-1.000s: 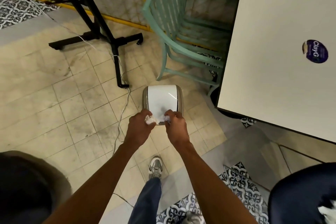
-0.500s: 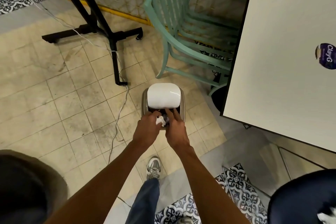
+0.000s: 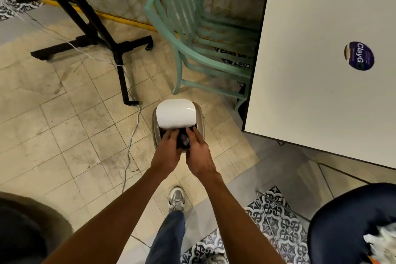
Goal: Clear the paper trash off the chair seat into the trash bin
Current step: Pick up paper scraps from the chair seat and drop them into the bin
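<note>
Hands meet over the trash bin [image 3: 200, 121], whose white swing lid [image 3: 175, 114] is tilted open. The left hand [image 3: 166, 153] and right hand [image 3: 198, 154] have loosely straight fingers and grip nothing. A crumpled paper scrap [image 3: 184, 140] lies in the dark opening between them. More paper trash [image 3: 383, 244] lies on the navy chair seat [image 3: 334, 227].

Bin mouth: your left hand [image 3: 166, 153] and right hand [image 3: 198, 155] crowd the gap under the trash bin's [image 3: 155, 133] tipped lid [image 3: 175, 113] | behind: green chair [image 3: 188, 49] close | right: table [image 3: 310, 81] near | left: open floor [image 3: 75, 135], cable [image 3: 129, 148] crossing
</note>
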The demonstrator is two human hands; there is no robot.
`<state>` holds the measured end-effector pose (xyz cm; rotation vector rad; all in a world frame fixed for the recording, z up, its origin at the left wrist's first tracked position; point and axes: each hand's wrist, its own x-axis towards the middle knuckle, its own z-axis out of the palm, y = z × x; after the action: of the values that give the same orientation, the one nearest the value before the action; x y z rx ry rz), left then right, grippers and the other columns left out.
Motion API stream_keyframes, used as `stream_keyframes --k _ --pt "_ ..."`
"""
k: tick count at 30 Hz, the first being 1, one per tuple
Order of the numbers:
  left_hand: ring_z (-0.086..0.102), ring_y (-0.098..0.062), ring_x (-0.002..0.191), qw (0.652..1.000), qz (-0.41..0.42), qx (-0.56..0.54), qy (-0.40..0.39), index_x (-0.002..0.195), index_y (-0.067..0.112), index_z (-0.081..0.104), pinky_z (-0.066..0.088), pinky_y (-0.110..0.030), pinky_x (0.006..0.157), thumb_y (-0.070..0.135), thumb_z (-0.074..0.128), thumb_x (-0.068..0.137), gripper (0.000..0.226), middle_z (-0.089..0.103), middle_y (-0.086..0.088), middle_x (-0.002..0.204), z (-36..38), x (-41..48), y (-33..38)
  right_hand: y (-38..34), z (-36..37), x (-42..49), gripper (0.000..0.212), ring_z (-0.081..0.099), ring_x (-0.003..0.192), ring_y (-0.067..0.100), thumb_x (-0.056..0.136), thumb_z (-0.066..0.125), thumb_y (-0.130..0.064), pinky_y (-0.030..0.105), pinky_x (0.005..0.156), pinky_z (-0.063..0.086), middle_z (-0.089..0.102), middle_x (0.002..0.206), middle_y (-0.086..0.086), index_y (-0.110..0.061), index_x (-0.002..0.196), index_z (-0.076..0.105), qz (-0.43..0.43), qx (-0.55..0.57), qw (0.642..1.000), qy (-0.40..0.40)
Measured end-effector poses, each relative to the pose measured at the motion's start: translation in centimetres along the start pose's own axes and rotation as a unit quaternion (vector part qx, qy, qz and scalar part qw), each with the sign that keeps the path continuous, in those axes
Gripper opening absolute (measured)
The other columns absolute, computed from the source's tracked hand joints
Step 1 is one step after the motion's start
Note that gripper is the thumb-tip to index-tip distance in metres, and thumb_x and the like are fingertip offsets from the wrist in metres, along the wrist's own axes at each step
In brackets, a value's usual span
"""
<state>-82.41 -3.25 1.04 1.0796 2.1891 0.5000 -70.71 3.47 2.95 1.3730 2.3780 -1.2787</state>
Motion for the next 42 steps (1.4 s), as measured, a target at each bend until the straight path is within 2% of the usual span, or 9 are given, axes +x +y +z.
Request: stream_keyframes --k 3,6,8,11,15,20,24,33,42 --pt "0.059 -0.033 0.127 0.999 -0.029 0.034 -0.011 0.147 0.022 0.048 0.056 -0.052 0.097 0.018 0.068 0.094 0.056 0.055 -0.007 0.145 -1.0 -1.1 0.7 0.1 -0.7 -1.1 0.086 0.052 0.141 0.033 0.095 0.065 0.001 0.045 0.117 0.047 0.02 0.174 0.0 -0.029 0.166 0.025 0.007 -0.012 1.0 0.012" --pt "0.06 -0.035 0.124 0.997 -0.008 0.078 -0.006 0.149 0.019 0.047 0.056 -0.052 0.095 0.02 0.066 0.095 0.058 0.057 -0.009 0.143 -2.1 -2.9 2.2 0.3 -1.8 -3.3 0.079 0.065 0.124 0.035 0.098 0.067 -0.008 0.046 0.105 0.057 0.038 0.166 0.004 -0.03 0.164 0.029 0.008 -0.02 0.998 0.053" --pt "0.063 -0.036 0.118 0.995 0.004 0.097 0.004 0.148 0.019 0.048 0.059 -0.051 0.089 0.021 0.067 0.095 0.057 0.061 -0.01 0.137 -2.6 -4.3 3.1 0.7 -2.8 -5.3 0.074 0.069 0.116 0.035 0.1 0.066 -0.015 0.046 0.097 0.059 0.041 0.165 0.004 -0.029 0.163 0.03 0.012 -0.033 0.995 0.088" --pt "0.065 -0.037 0.113 0.992 0.035 0.119 0.021 0.144 0.021 0.05 0.06 -0.05 0.084 0.023 0.069 0.093 0.055 0.065 -0.011 0.132 -2.6 -7.3 5.3 2.3 -4.7 -9.6 0.063 0.066 0.125 0.033 0.102 0.065 -0.024 0.043 0.101 0.057 0.035 0.17 0.003 -0.027 0.16 0.039 0.026 -0.049 0.989 0.14" --pt "0.065 -0.038 0.111 0.988 0.06 0.136 0.032 0.141 0.023 0.051 0.06 -0.049 0.081 0.025 0.065 0.096 0.047 0.066 -0.01 0.129 -1.3 -11.2 8.9 5.3 -6.8 -15.8 0.054 0.062 0.133 0.033 0.105 0.059 -0.033 0.046 0.107 0.055 0.039 0.168 0.005 -0.024 0.157 0.044 0.043 -0.044 0.983 0.175" --pt "0.062 -0.034 0.116 0.98 0.121 0.154 0.02 0.141 0.025 0.054 0.058 -0.046 0.086 0.028 0.063 0.096 0.046 0.066 -0.01 0.132 3.2 -16.9 15.7 11.6 -9.7 -25.4 0.053 0.054 0.14 0.032 0.106 0.056 -0.035 0.047 0.113 0.049 0.044 0.164 0.008 -0.021 0.156 0.045 0.09 -0.057 0.969 0.225" --pt "0.065 -0.037 0.108 0.967 0.196 0.163 0.002 0.138 0.019 0.058 0.056 -0.043 0.082 0.023 0.067 0.094 0.046 0.07 -0.014 0.124 7.9 -21.7 21.0 17.7 -11.2 -32.3 0.054 0.046 0.147 0.031 0.108 0.051 -0.036 0.047 0.122 0.039 0.041 0.166 0.007 -0.021 0.159 0.041 0.14 -0.048 0.959 0.242" --pt "0.066 -0.032 0.112 0.923 0.317 0.194 -0.1 0.141 0.021 0.056 0.058 -0.041 0.089 0.029 0.062 0.095 0.046 0.069 -0.011 0.129 20.2 -30.3 31.6 30.8 -12.4 -45.9 0.046 0.058 0.133 0.029 0.101 0.055 -0.033 0.045 0.11 0.05 0.06 0.146 0.006 -0.014 0.144 0.056 0.248 -0.019 0.919 0.307" --pt "0.068 -0.033 0.104 0.861 0.406 0.244 -0.184 0.128 0.014 0.064 0.057 -0.039 0.085 0.023 0.066 0.092 0.037 0.071 -0.011 0.117 30.1 -33.6 39.8 39.6 -12.5 -54.0 0.049 0.051 0.143 0.029 0.104 0.053 -0.029 0.043 0.115 0.043 0.049 0.16 0.007 -0.018 0.152 0.052 0.384 0.066 0.868 0.307"
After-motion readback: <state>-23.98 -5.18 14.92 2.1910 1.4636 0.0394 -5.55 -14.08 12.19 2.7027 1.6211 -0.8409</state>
